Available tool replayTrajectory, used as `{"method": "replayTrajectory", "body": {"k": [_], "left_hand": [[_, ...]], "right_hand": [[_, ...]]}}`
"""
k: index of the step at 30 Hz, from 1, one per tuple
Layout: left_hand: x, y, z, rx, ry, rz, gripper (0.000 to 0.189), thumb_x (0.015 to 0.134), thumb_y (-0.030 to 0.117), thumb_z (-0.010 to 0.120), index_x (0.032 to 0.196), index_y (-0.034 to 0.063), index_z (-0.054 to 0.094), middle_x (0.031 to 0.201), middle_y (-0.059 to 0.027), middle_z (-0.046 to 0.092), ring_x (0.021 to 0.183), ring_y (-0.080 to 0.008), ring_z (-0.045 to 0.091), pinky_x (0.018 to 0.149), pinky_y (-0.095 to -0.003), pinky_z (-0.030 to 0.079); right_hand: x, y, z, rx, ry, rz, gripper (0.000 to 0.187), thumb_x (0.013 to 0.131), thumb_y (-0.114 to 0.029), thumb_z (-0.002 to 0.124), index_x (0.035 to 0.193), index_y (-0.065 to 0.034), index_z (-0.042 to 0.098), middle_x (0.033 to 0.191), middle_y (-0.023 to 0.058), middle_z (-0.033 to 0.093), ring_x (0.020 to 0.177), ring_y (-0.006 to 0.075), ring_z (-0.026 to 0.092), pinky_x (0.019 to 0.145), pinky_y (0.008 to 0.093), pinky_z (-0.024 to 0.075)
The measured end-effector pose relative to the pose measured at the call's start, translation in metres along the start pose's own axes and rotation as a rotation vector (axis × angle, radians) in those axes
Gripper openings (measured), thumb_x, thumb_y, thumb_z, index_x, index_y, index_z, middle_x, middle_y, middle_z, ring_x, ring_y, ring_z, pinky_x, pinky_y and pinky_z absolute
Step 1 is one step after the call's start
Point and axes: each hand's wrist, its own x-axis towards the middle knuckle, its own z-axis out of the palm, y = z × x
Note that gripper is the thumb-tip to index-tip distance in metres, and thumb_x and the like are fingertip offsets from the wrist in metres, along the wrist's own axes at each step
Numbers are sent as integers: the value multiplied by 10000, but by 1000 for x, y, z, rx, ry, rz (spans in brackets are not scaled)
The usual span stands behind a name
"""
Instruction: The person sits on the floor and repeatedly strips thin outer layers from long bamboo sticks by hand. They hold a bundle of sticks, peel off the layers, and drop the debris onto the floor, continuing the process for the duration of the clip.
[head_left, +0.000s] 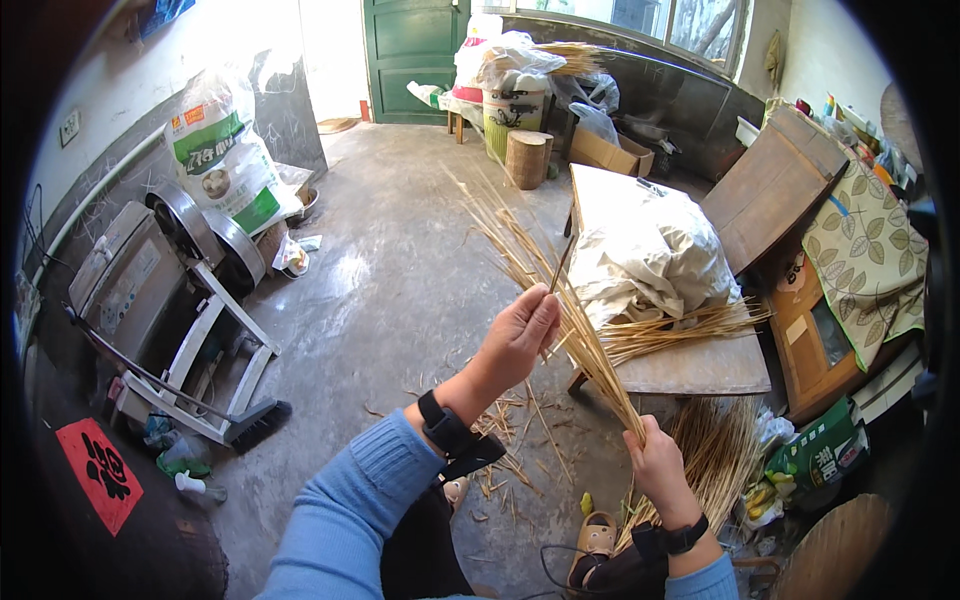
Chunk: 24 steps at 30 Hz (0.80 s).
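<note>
My right hand (658, 463) grips the lower end of a bundle of dry straw stalks (596, 345). The bundle slants up and to the left, its thin tips fanned out over the floor. Beside its middle, my left hand (516, 331) pinches a thin dark strip (562, 262) between thumb and fingers; whether this is a blade or a stalk I cannot tell. More straw (675, 334) lies on a low wooden table (694, 373) to the right, against a crumpled white cloth (645, 247). A larger pile of straw (720, 442) rests on the floor by my right arm.
Straw scraps (506, 427) litter the concrete floor around my feet. On the left, a broom (259, 427) leans by a white wooden frame (217, 322). A wooden cabinet (799, 345) flanks the table, and a log stump (527, 160) stands farther back. A green bag (821, 450) sits at right.
</note>
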Motion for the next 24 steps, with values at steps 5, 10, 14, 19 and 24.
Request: {"method": "replayTrajectory", "body": {"k": [5,10,14,19,24], "left_hand": [[-4,-1,2,-62,-257,-195,262,1047,288,437,861,118,506,674,51,432,575,-38,373,509,-195,315],[14,8,-43,-356,19,-46,202,1030,265,472,942,101,550,659,49,450,535,-50,386,464,-197,291],[14,5,-59,-140,71,-120,319,1022,351,486,938,55,569,619,38,435,493,-56,359,436,-223,299],[4,-19,-14,481,-89,-232,514,938,493,589,956,-19,627,676,-48,567,603,-124,542,553,-282,457],[-1,-23,0,656,-238,-352,467,995,433,483,903,-2,625,708,-151,604,678,-271,597,669,-399,473]], "right_hand": [[2,3,-2,76,15,10,186,945,-248,566,987,-72,525,781,220,631,758,452,605,617,521,466],[2,5,-3,9,51,-26,192,945,-247,566,1000,-69,522,805,222,632,767,452,603,619,513,467],[4,9,-4,-16,100,9,194,945,-243,567,1010,-68,514,819,218,631,768,448,603,618,509,468],[6,9,-4,-225,224,-112,201,912,-229,604,999,-79,500,801,172,612,720,400,616,594,484,487],[6,4,-2,-225,219,-111,208,884,-202,630,989,-86,493,797,151,604,707,380,621,585,473,493]]}}
